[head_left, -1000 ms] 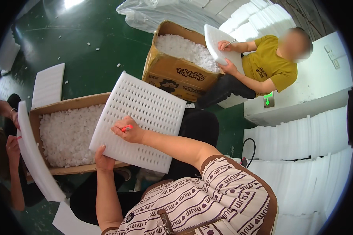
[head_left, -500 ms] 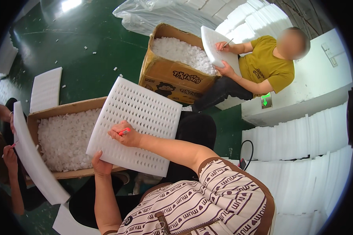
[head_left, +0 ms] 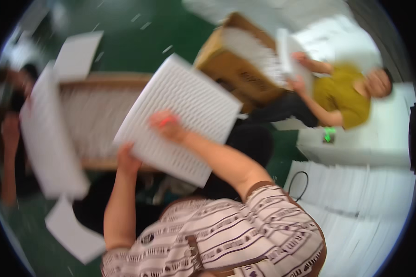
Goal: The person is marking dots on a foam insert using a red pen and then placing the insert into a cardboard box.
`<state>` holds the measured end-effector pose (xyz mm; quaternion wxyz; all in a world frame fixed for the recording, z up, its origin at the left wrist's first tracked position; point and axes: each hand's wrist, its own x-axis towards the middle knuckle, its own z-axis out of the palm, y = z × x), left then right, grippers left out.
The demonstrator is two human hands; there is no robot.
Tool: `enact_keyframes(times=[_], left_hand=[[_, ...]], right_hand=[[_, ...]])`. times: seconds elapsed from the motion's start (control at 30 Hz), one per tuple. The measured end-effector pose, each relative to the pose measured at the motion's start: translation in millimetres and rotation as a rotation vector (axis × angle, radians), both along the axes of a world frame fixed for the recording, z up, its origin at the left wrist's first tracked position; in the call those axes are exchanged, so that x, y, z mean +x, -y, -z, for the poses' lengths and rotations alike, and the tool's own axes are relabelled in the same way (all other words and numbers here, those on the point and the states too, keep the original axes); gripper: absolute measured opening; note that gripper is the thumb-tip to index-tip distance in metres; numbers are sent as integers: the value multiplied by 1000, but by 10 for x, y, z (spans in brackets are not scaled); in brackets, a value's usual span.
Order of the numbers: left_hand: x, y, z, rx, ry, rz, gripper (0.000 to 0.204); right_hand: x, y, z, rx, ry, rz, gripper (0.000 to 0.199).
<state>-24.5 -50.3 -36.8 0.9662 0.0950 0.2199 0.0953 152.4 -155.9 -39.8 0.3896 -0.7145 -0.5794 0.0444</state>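
A white foam sheet (head_left: 196, 106) with rows of small holes is tilted in front of me, across my lap. My left hand (head_left: 128, 158) is closed on its lower left edge. Over the sheet's surface, my right hand (head_left: 172, 131) is closed around a red pen-like tool (head_left: 169, 120); motion blur hides its tip. Beyond the sheet's left side, a long low cardboard box (head_left: 111, 79) holds many small white foam pieces (head_left: 101, 113).
At the left, another person's hands hold a foam sheet (head_left: 48, 134). A co-worker in an olive shirt (head_left: 346, 94) holds one beside a taller cardboard box (head_left: 245, 76) of foam pieces. Stacked white sheets (head_left: 351, 189) line the right. Loose sheets (head_left: 78, 53) lie on the green floor.
The view has swung, so the surroundings appear shifted and are blurred. My foam sheet sits farther up and right in the picture. Both hands keep their holds.
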Motion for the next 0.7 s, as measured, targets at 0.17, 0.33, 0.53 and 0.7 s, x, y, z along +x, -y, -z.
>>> enact_keyframes(times=[0.17,0.33,0.53,0.7], left_hand=[[135,-12,87,9,36,-41,58],[89,-74,-17,15,21,-48,53],[-56,-25,350,82,-71,28,46],[-8,-49,31,30,-109,17,61]], right_hand=[[68,117,-377,21,-875,230,23],[-4,1,-529,-27,-874,229,25],[-44,-143,-324,-43,380,20,14],[-153,-287,-200,-79,223,179,19]])
